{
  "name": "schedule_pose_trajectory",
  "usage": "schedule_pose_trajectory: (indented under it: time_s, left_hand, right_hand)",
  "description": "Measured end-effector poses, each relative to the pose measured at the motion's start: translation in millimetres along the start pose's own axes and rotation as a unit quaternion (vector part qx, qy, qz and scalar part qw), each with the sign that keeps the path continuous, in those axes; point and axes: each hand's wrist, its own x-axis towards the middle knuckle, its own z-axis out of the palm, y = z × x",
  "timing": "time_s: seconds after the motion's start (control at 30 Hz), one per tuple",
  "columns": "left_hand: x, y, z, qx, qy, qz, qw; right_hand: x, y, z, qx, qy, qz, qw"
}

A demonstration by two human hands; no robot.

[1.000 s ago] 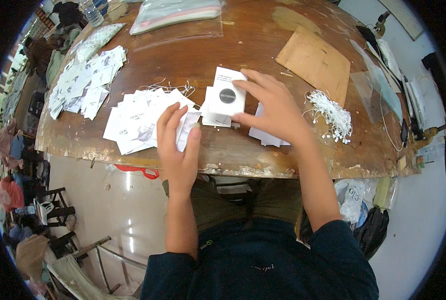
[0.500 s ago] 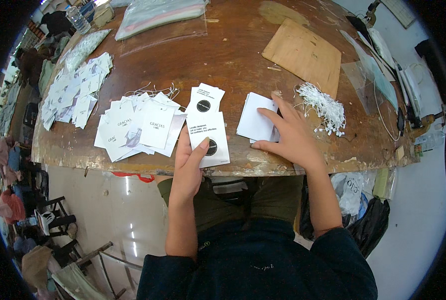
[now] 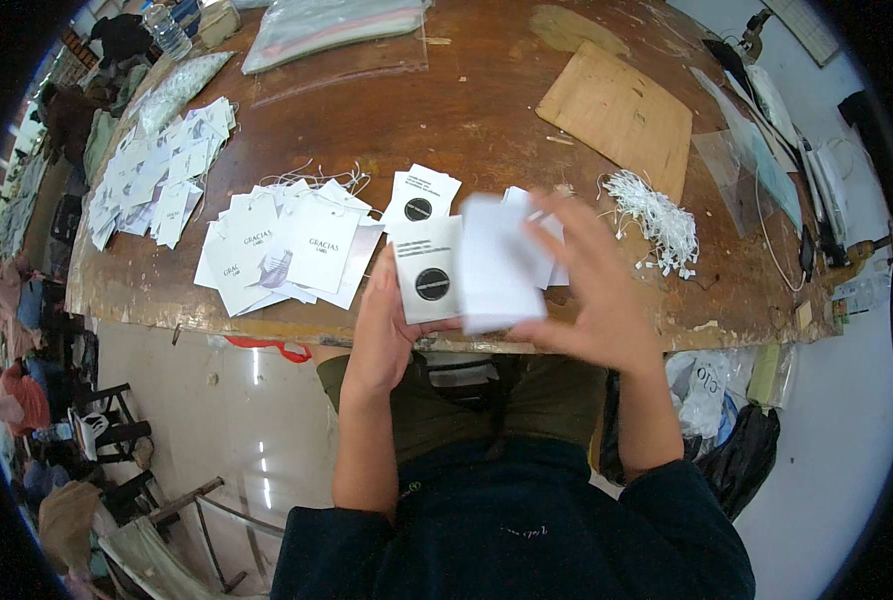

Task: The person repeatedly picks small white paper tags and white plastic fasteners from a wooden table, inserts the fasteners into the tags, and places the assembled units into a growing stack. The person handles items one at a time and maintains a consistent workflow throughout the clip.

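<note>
My left hand (image 3: 382,325) is closed on a white hang tag (image 3: 417,250) with a black circle, near the table's front edge. Several similar printed tags (image 3: 422,190) lie just beyond it. My right hand (image 3: 602,285), smeared by motion, grips a blank-faced white hang tag (image 3: 497,265) beside the left hand's tag; whether it is one or more, I cannot tell. Behind it, partly covered, lies a stack of white tags (image 3: 547,235). To the left spreads a pile of strung tags (image 3: 302,245). At the right sits a bunch of white tag strings (image 3: 655,225).
Another heap of tags (image 3: 162,175) and a filled clear bag (image 3: 182,90) lie at the far left. A stack of plastic bags (image 3: 337,30) rests at the back. A thin wooden board (image 3: 622,110) lies behind the strings. Clear plastic sheets (image 3: 742,165) lie at the right.
My right hand has taken hold of a white tag from the stack and brought it left and nearer, beside the left hand's tag. The left thumb has moved off the black circle.
</note>
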Motion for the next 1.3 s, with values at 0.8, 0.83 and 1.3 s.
schedule_pose_trajectory:
  time_s: [0.8, 0.83, 1.3]
  left_hand:
    - [-6, -9, 24, 0.143, 0.091, 0.058, 0.984]
    - [-6, -9, 25, 0.149, 0.089, 0.06, 0.983]
    - [-8, -12, 32, 0.209, 0.099, 0.079, 0.97]
  right_hand:
    - [6, -31, 61, 0.506, 0.132, 0.315, 0.792]
    - [7, -32, 60, 0.495, 0.13, 0.33, 0.793]
    - [-11, -7, 46, 0.308, 0.096, 0.264, 0.909]
